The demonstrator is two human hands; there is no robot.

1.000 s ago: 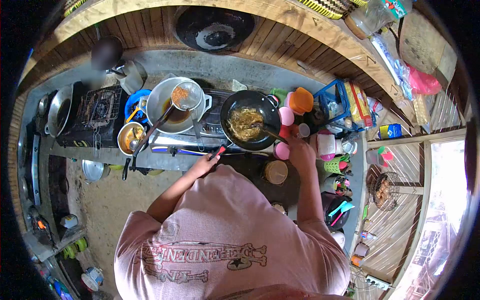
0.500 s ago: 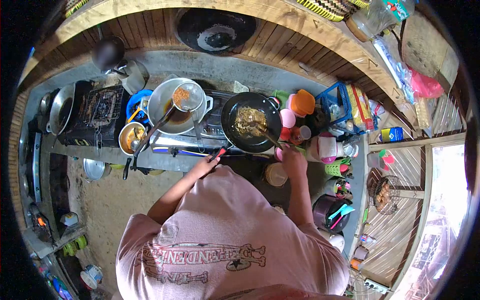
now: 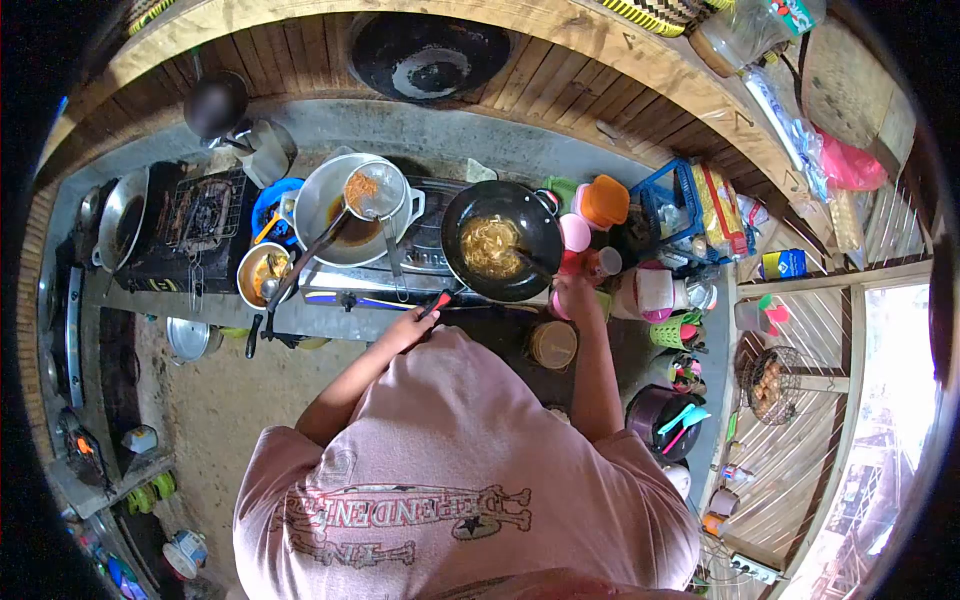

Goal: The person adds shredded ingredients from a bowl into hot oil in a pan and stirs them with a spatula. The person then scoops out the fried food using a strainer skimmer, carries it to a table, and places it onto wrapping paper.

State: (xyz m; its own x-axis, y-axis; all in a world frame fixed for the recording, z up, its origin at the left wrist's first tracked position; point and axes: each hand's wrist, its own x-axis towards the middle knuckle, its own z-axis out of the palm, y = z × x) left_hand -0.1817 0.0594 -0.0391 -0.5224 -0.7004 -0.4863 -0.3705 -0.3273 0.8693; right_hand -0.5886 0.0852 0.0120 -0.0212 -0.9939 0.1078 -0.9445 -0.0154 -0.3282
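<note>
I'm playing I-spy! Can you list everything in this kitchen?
Wok: 1, black, middle
Food: 1 batch, yellowish-brown, in wok
Utensil: 1, brown, tip in wok
Big pot: 1, silver, left of wok
Strainer: 1, silver, over big pot
Crate: 1, blue, right of wok
Holed basket: 1, green, right side
Wall wok: 1, black, top middle
Wire rack: 1, dark, left side
Other bits: too many and small to count
Shirt: 1, pink, bottom middle
Left hand: 1, on red handle
Right hand: 1, around utensil
</note>
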